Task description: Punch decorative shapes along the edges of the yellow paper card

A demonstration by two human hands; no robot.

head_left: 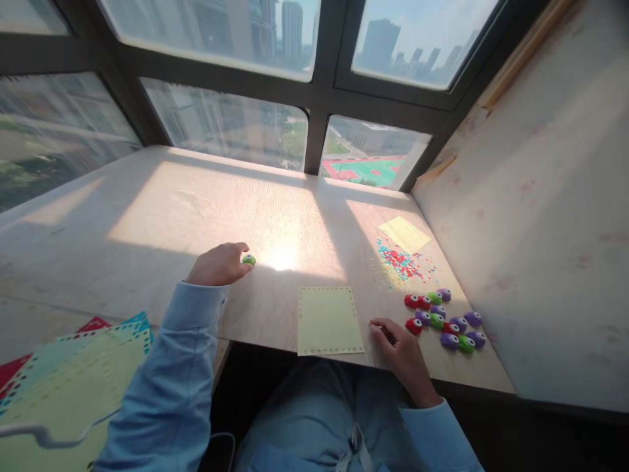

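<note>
My left hand (217, 264) reaches out over the wooden surface. Its thumb and index finger are around a small green craft punch (249, 260), which has a round white spot on top. In front of me lies a pale yellow sheet of paper (329, 321) with rows of punched holes along its edges. Just right of that sheet, my right hand (399, 351) rests with its fingers curled in toward the thumb. Whether anything is between those fingertips is hidden. Several red, green and purple craft punches (436, 319) stand in a group beyond my right hand.
Loose red, blue and yellow paper bits (400, 262) lie scattered near a small yellow paper (404, 234). Punched coloured sheets (73, 367) overlap at the lower left, with a white cable (44, 438) above them. A wall (555, 262) bounds the right; windows (226, 124) run behind.
</note>
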